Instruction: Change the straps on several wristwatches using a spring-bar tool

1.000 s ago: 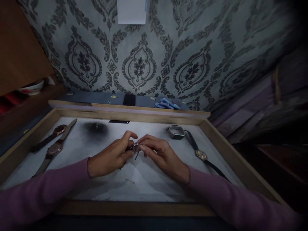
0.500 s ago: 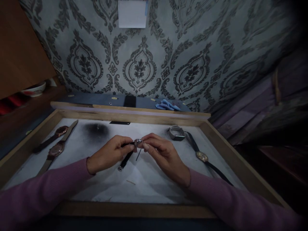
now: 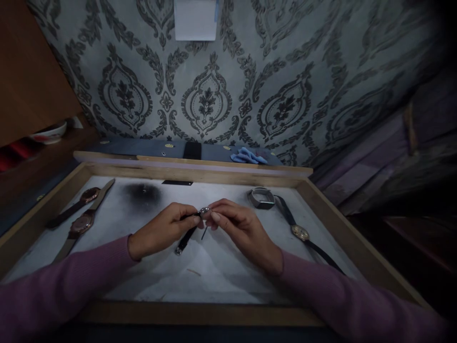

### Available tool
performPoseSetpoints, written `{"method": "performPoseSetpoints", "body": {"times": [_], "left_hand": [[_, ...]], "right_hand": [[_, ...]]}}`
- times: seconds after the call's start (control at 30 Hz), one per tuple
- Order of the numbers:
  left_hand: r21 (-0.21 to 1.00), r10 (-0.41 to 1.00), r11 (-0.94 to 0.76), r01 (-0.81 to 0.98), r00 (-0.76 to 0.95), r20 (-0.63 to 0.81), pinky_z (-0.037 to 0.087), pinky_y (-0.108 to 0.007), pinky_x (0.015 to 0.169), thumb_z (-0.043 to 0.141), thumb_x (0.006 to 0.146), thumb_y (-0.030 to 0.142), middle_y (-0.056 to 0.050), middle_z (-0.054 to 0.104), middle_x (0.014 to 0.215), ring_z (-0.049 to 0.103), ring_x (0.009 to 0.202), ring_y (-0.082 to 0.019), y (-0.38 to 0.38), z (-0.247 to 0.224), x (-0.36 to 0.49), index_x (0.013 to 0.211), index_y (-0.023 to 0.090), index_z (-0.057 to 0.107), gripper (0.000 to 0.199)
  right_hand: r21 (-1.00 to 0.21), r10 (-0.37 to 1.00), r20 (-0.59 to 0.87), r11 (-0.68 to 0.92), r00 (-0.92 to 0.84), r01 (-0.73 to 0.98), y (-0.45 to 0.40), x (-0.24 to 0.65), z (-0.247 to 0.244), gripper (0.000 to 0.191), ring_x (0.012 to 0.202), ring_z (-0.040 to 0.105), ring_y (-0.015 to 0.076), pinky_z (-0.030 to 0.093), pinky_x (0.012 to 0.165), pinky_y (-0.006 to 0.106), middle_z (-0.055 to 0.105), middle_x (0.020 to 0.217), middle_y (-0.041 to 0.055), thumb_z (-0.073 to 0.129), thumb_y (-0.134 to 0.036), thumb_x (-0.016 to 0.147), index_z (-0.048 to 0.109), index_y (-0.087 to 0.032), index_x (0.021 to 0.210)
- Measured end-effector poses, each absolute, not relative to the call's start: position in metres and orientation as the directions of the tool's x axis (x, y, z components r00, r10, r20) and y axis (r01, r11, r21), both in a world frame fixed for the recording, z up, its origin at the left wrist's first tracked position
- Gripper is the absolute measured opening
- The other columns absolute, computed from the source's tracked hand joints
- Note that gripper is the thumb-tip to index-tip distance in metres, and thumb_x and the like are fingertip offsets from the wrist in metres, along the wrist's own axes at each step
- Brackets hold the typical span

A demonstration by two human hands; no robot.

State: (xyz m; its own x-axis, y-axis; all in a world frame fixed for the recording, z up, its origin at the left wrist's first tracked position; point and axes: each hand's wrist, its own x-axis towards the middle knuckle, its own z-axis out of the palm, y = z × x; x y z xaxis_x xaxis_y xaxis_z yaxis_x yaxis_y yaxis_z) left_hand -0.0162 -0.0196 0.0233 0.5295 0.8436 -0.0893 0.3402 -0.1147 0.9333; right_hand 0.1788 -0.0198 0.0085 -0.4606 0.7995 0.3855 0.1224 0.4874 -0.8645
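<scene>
Over the middle of a framed tray (image 3: 228, 309), my two hands meet at a small silver wristwatch (image 3: 204, 211). My left hand (image 3: 166, 228) pinches it from the left, thumb and forefinger on its black strap side; the buckled end of the black strap (image 3: 184, 239) hangs below. My right hand (image 3: 243, 226) is closed at the right edge of the watch case, fingertips pressed together there. A thin dark stick (image 3: 204, 233) shows under the right fingertips; whether they hold it is hidden. A short pale sliver (image 3: 193, 272) lies on the white surface nearer me.
At the left lie a brown-strapped watch (image 3: 89, 195) and a rose-gold watch (image 3: 82, 223). On the right sit a grey square watch case (image 3: 262, 197) and a gold-faced watch (image 3: 300, 232). A dark flat strip (image 3: 177, 183) lies at the back. A blue cloth (image 3: 248, 156) rests behind the tray.
Both hands stay almost in place. The watch has turned slightly between the fingers, and less of the thin dark stick shows below the right hand.
</scene>
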Motion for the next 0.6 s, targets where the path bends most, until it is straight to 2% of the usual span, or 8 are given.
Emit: {"method": "performPoseSetpoints", "body": {"times": [0.13, 0.3, 0.6], "left_hand": [[0.950, 0.840, -0.106, 0.293, 0.537, -0.072, 0.029, -0.021, 0.049, 0.043, 0.085, 0.036, 0.006, 0.038, 0.056, 0.033, 0.052, -0.009, -0.0201, 0.0233, -0.0160, 0.081, 0.014, 0.062, 0.029], [0.943, 0.854, -0.150, 0.297, 0.520, -0.028, 0.027, -0.021, 0.048, 0.044, 0.086, 0.035, 0.007, 0.035, 0.053, 0.033, 0.052, -0.009, -0.0190, 0.0204, -0.0172, 0.079, 0.015, 0.061, 0.027], [0.949, 0.852, -0.144, 0.280, 0.523, -0.025, 0.029, -0.022, 0.050, 0.045, 0.085, 0.035, 0.007, 0.035, 0.053, 0.033, 0.052, -0.010, -0.0185, 0.0225, -0.0171, 0.074, 0.015, 0.060, 0.027]], "right_hand": [[-0.945, 0.852, 0.288, 0.326, -0.437, 0.011, -0.0170, 0.1786, 0.0068, 0.026, 0.072, 0.063, 0.0117, 0.055, 0.070, 0.028, 0.066, 0.086, 0.0049, 0.056, -0.036, 0.093, 0.075, -0.019, 0.092], [-0.979, 0.892, 0.203, 0.188, -0.405, -0.076, -0.0183, 0.1770, 0.0058, 0.024, 0.073, 0.064, 0.0114, 0.056, 0.074, 0.027, 0.069, 0.086, 0.0044, 0.061, -0.038, 0.089, 0.076, -0.019, 0.091], [-0.982, 0.907, 0.155, 0.099, -0.393, -0.159, -0.0184, 0.1745, 0.0032, 0.023, 0.074, 0.065, 0.0107, 0.054, 0.073, 0.025, 0.070, 0.084, 0.0033, 0.065, -0.040, 0.087, 0.076, -0.020, 0.090]]}}
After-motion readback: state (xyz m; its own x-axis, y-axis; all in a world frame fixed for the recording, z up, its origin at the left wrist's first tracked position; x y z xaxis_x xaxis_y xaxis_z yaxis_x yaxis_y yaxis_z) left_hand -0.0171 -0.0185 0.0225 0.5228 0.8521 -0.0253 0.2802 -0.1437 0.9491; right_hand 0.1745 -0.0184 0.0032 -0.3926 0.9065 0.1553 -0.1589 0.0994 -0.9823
